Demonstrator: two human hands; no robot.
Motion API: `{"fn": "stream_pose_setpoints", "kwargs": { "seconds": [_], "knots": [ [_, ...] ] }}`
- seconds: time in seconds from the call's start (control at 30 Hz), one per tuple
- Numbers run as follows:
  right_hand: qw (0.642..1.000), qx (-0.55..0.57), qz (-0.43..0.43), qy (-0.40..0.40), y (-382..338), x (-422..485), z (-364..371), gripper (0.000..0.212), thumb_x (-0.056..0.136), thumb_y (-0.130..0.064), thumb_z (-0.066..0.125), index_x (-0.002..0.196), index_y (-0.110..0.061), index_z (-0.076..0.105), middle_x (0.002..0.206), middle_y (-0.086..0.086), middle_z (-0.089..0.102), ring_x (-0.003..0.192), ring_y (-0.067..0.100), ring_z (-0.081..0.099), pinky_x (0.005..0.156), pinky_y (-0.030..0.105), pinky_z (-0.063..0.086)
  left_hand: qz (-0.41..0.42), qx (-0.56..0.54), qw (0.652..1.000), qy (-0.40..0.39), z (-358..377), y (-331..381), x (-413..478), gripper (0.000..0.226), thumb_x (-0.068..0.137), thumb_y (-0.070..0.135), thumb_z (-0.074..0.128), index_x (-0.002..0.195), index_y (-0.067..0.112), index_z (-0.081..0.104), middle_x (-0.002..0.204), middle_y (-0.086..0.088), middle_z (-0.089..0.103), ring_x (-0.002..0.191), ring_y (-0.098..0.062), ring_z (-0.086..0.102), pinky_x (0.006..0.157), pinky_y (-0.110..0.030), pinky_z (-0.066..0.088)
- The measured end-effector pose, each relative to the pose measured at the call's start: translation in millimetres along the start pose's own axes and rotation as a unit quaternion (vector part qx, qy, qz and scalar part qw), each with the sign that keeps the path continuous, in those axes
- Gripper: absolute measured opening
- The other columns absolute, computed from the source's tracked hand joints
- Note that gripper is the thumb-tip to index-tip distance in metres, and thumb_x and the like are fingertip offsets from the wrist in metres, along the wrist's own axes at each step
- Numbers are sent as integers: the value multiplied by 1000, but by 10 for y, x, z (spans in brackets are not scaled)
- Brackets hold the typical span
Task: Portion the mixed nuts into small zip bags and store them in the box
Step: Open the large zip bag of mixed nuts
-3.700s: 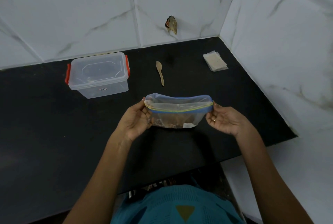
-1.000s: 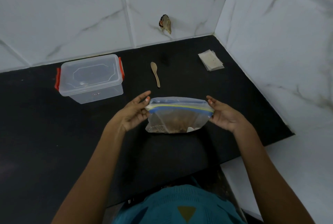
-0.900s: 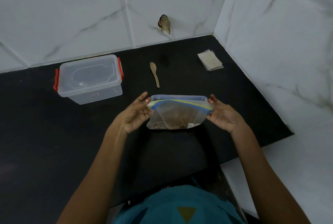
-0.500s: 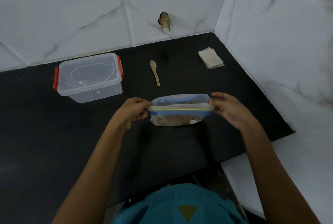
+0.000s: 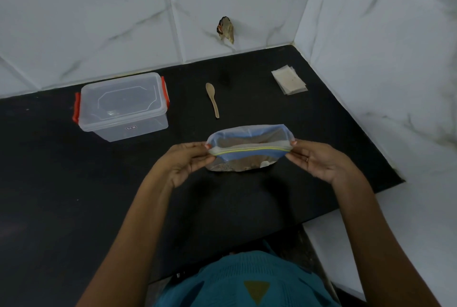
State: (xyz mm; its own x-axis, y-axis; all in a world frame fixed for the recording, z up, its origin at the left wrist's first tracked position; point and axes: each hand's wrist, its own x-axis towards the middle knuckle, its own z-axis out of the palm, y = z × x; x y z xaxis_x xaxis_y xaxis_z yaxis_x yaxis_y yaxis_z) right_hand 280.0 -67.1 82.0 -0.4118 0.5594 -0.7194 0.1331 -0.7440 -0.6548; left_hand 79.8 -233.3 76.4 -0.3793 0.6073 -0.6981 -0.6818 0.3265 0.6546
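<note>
A large clear zip bag of mixed nuts, with a blue and yellow zip strip, stands on the black counter in front of me. Its mouth gapes open and brown nuts show inside. My left hand pinches the left end of the zip strip. My right hand pinches the right end. A clear plastic box with red side clips and its lid on sits at the back left. A small stack of flat zip bags lies at the back right. A wooden spoon lies between them.
White marble-look tiled walls close the counter at the back and on the right. A brown hook-like fitting sticks out of the back wall. The counter's front edge runs close to my body, with a white ledge at the lower right.
The bag's mouth has been pulled wider open between my hands, and the near zip edge is now stretched straight. Both hands have kept their hold on the zip ends.
</note>
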Motion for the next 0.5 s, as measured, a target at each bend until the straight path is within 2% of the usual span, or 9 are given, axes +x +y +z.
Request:
{"fn": "stream_pose_setpoints", "kwargs": {
  "seconds": [0.07, 0.17, 0.27, 0.37, 0.43, 0.5],
  "knots": [
    [999, 29, 13, -4, 22, 13, -13, 7, 88, -1, 52, 92, -3, 58, 92, 13, 63, 84, 18, 62, 57, 23, 57, -19, -91, 996, -16, 5, -34, -9, 11, 88, 0, 51, 89, 1, 62, 79, -16, 69, 63, -17, 70, 58, -23, 57],
    [997, 65, 25, -12, 56, 14, -14, 10, 89, -2, 50, 84, -4, 58, 87, 11, 62, 70, 16, 67, 58, 24, 56, -45, -254, 966, -35, -5, -69, 5, 12, 88, 3, 51, 92, 3, 62, 97, -17, 67, 73, -22, 71, 57, -26, 58],
    [996, 70, 41, -28, 104, 11, 10, 10, 90, -1, 48, 88, -4, 57, 89, 11, 61, 80, 17, 62, 59, 25, 56, -35, -337, 940, -26, 38, -113, 30, 11, 89, 4, 50, 91, 3, 61, 107, -18, 61, 92, -23, 64, 58, -28, 58],
    [999, 14, 26, -39, 123, 21, 14, 13, 90, 0, 48, 97, -5, 58, 91, 11, 62, 83, 17, 60, 58, 23, 56, -19, -326, 945, -31, 63, -156, 36, 12, 91, 6, 48, 91, 4, 60, 102, -15, 61, 97, -21, 61, 68, -30, 56],
    [997, -68, 5, -30, 111, 15, 5, 11, 89, -3, 52, 97, -6, 59, 92, 11, 63, 81, 15, 61, 59, 21, 56, -14, -262, 964, -43, 26, -142, 4, 12, 87, 9, 52, 97, 7, 59, 96, -11, 62, 93, -20, 61, 74, -34, 56],
    [987, -160, -14, -8, 97, 0, 5, 8, 88, -9, 56, 95, -8, 61, 92, 11, 64, 80, 14, 61, 64, 22, 53, -11, -180, 983, -37, -2, -95, -31, 25, 77, 12, 58, 102, 10, 58, 96, -8, 61, 94, -20, 60, 77, -34, 55]
  ]
}}
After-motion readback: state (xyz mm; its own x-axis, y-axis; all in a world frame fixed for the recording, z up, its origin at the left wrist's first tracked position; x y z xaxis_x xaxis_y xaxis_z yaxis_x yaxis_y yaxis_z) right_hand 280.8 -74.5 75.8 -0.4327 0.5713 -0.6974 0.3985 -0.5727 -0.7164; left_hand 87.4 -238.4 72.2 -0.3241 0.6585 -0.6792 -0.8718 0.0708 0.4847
